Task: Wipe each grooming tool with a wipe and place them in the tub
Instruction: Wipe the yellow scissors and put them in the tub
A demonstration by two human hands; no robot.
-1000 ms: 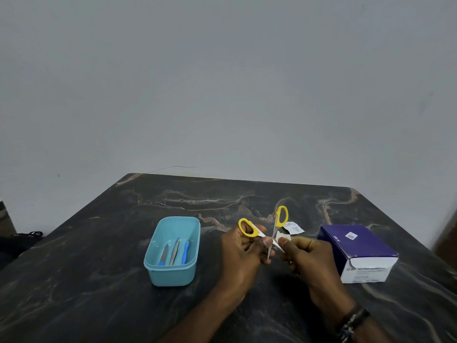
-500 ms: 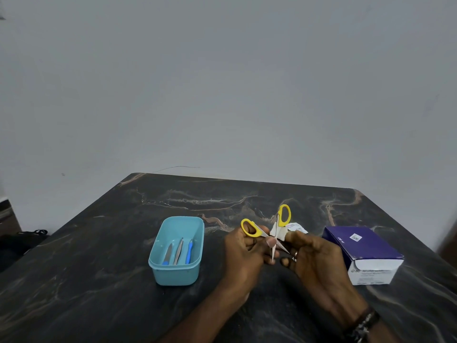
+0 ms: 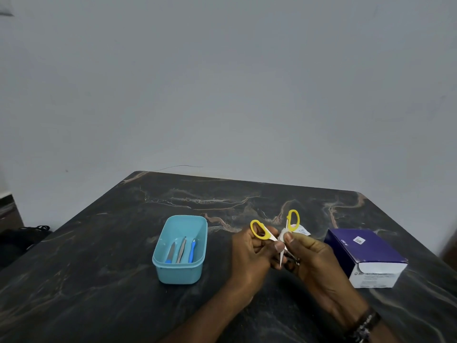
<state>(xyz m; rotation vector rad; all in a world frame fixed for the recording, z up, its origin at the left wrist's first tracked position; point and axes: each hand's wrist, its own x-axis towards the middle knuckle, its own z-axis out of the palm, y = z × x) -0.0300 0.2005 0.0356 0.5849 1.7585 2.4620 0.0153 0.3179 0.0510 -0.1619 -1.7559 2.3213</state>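
Yellow-handled scissors (image 3: 293, 220) are held spread apart above the dark marble table (image 3: 99, 256), handles up and blade tips pointing down toward me. My left hand (image 3: 249, 256) grips the left handle loop and blade. My right hand (image 3: 309, 256) pinches a small white wipe (image 3: 282, 235) against the scissors near the pivot. A light blue tub (image 3: 162, 267) stands to the left of my hands and holds three slim grooming tools (image 3: 181, 251), two with blue parts, one plain metal.
A purple and white box (image 3: 366, 253) sits on the table right of my hands. A small torn white wrapper (image 3: 303, 230) lies behind the scissors. A grey wall rises behind the table's far edge. A dark bag lies on the floor at the left.
My right hand has slid the wipe up the scissors from the blades toward the pivot. The left hand keeps its grip on the scissors, and the view has shifted slightly.
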